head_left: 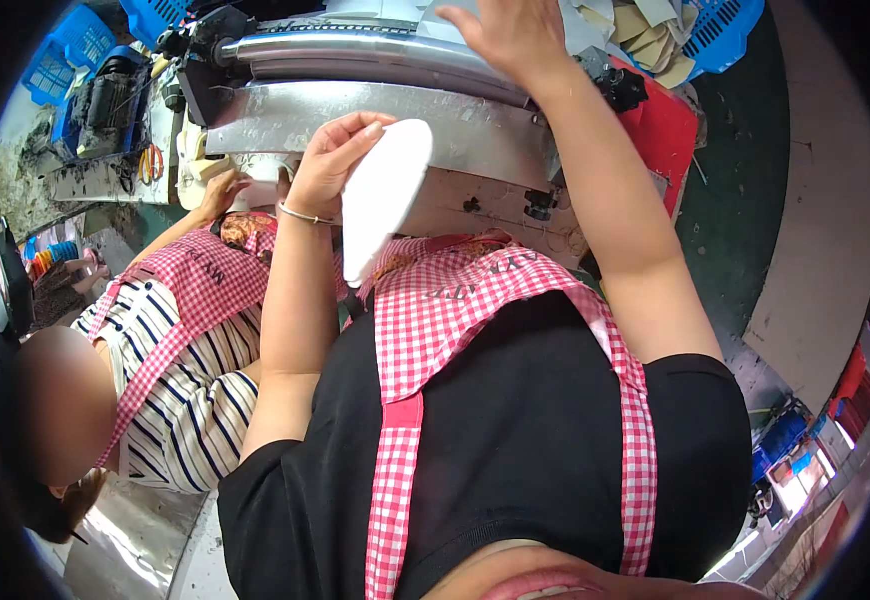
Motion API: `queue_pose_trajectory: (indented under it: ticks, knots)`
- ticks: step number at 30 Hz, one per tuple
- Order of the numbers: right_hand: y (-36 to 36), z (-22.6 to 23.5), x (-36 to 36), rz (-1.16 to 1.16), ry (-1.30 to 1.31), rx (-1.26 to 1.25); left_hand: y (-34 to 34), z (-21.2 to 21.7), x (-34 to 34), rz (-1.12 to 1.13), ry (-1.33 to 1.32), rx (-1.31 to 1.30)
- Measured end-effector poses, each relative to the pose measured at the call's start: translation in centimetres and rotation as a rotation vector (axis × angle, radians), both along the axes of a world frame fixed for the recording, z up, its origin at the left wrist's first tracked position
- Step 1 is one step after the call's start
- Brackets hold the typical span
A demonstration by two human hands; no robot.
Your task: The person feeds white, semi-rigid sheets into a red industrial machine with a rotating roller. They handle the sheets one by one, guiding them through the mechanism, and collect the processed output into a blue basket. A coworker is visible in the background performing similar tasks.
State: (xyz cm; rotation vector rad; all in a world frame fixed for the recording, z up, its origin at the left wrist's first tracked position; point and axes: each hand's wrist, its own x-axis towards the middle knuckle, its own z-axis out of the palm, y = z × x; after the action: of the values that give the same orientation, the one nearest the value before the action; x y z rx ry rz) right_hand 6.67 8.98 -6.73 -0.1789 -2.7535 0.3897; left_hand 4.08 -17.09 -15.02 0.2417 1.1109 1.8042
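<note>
My left hand (340, 160) pinches the upper edge of a white insole-shaped piece (385, 200) between thumb and fingers. The piece hangs tilted in front of my apron, its rounded wide end up and its narrower end down. Just beyond it lies the bare metal plate (285, 115) of a roller machine. Past the shiny metal roller (355, 47), my right hand (517, 40) reaches over the machine's far right part with its thumb spread out. Its fingertips are partly cut off by the upper edge, and I see nothing held in it.
A blue basket (725, 35) and beige cut pieces (655, 35) are at the far right, near a red panel (660, 125). At left, a co-worker's hand (220, 190) is by cream pieces (198, 165); orange-handled scissors (151, 163) lie nearby. Blue crates (75, 50) stand far left.
</note>
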Motion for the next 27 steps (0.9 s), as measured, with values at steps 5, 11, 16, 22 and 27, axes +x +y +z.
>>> queue_pose_trajectory:
  ticks: [5,11,16,22,27]
  knots:
    - [2.5,-1.7,-7.0,0.125,-0.477,0.170,2.0,-1.5,1.9,0.022,0.187,-0.063]
    - [4.3,-8.2,-11.0,0.249,-0.701,0.266,2.1,0.5,4.3,-0.024,0.303,-0.062]
    - [4.4,-1.7,-10.3,0.262,-0.748,0.656,0.5,0.4,5.3,-0.036,0.237,0.060]
    - [5.7,2.4,-5.1,0.134,-0.464,0.419,-0.4,-1.8,4.4,-0.003,0.512,-0.185]
    - [0.1,-2.9,3.8,0.476,-0.502,-0.471,-0.3,-2.2,3.0,0.015,0.447,-0.426]
